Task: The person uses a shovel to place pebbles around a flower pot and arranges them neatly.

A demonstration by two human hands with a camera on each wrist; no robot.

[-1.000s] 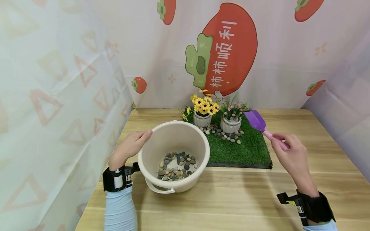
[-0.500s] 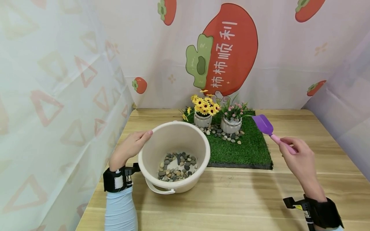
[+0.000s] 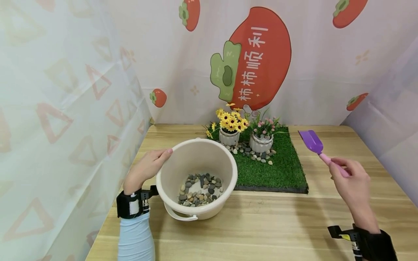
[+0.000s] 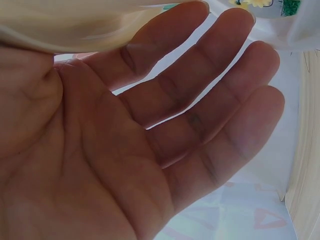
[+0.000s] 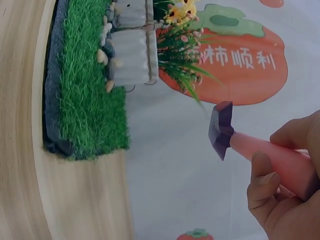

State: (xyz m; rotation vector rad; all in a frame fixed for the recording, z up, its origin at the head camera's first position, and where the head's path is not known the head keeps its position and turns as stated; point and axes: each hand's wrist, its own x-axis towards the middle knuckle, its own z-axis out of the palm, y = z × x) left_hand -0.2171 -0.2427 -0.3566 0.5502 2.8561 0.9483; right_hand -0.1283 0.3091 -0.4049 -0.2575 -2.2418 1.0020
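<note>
My right hand point(image 3: 354, 183) grips the pink handle of a small toy shovel point(image 3: 311, 142), its purple blade pointing up and left, right of the turf mat. In the right wrist view, the thumb and fingers point(image 5: 264, 187) wrap the handle. A beige bucket point(image 3: 212, 152) stands on the table at left centre, a layer of pebbles point(image 3: 197, 197) across its bottom. My left hand point(image 3: 147, 168) holds the bucket's left rim, thumb hooked over it. Outside the bucket wall, the other fingers point(image 4: 235, 135) extend fairly straight; the wall hides the thumb in the left wrist view.
Behind the bucket lies a green turf mat point(image 3: 277, 174). On it stand a pot of yellow flowers point(image 3: 229, 137) and a pot of pink flowers point(image 3: 261, 143), with loose pebbles point(image 3: 259, 156) around them. Printed cloths hang behind and at both sides of the wooden table point(image 3: 261, 232).
My right hand has moved right and slightly toward me with the shovel, carrying it from over the turf mat to beyond its right edge. The left hand and bucket stay put.
</note>
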